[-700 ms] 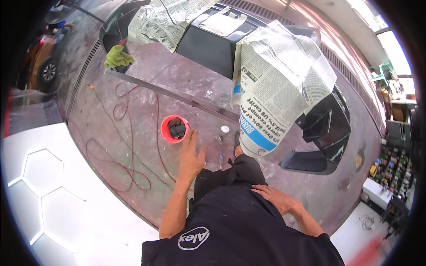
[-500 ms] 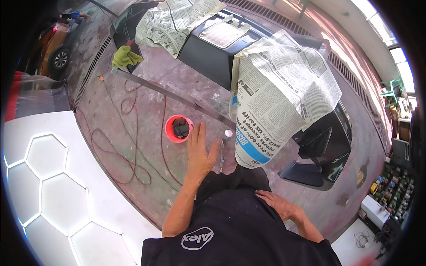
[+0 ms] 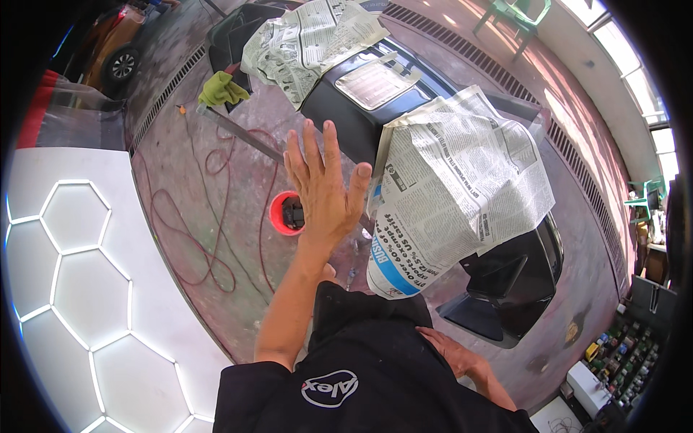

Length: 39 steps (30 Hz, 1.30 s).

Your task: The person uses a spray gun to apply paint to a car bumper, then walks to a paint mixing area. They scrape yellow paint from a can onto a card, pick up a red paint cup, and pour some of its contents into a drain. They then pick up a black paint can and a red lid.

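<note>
black glossy moulded car panel [image 3: 516, 289] runs from upper left to lower right of the frame, partly covered by two creased printed newspaper sheets: one [image 3: 310, 54] at upper centre, one larger [image 3: 462, 173] right of centre, with a blue band near its lower end. left hand [image 3: 325, 191]: centre of frame, raised, fully open, fingers extended, thumb apart, nothing in it; fingertips overlap the panel's dark face in view, contact cannot be told. right hand [image 3: 449, 352]: lower centre-right, fingers loosely extended against the side of the black short-sleeved shirt [image 3: 375, 382]; no object seen in it. left of centre, partly behind the left hand: round red bucket [image 3: 276, 215] containing dark blocks [image 3: 291, 213]. upper left: crumpled yellow-green cloth [image 3: 221, 89] beside the panel's end.
</note>
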Motion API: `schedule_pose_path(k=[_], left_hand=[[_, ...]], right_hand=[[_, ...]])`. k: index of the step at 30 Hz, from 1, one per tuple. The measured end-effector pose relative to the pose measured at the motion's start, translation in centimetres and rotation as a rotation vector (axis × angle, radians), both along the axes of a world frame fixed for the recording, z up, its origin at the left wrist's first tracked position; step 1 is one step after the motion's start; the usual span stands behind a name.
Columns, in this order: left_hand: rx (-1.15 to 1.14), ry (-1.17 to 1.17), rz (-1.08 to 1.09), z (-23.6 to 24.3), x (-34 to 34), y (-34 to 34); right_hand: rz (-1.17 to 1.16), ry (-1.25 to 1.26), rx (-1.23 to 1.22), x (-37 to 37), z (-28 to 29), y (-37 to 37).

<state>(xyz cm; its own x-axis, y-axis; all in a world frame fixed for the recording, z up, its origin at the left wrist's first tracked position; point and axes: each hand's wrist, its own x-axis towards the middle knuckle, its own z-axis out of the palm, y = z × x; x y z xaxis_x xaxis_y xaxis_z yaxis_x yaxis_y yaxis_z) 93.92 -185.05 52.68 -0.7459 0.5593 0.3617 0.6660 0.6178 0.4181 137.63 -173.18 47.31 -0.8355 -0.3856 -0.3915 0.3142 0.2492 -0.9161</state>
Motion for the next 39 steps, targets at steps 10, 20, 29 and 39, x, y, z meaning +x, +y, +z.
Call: schedule_pose_path(k=[10, 20, 29, 39], left_hand=[[0.052, 0.040, 0.078, -0.9, -3.3, 3.7], [0.131, 0.059, 0.003, -2.3, -0.7, 4.0], [0.743, 0.091, -0.059, -7.4, 6.1, -1.0], [0.161, -0.652, 0.145, -21.2, 14.3, -18.7]], right_hand=[[0.019, -0.065, 0.035, 0.7, 0.4, 1.1], [0.030, -0.099, 0.024, 0.6, 1.3, 1.4], [0.088, -0.205, 0.160, 1.3, 2.5, 0.9], [0.262, -0.265, 0.386, 1.6, 3.6, -0.1]])
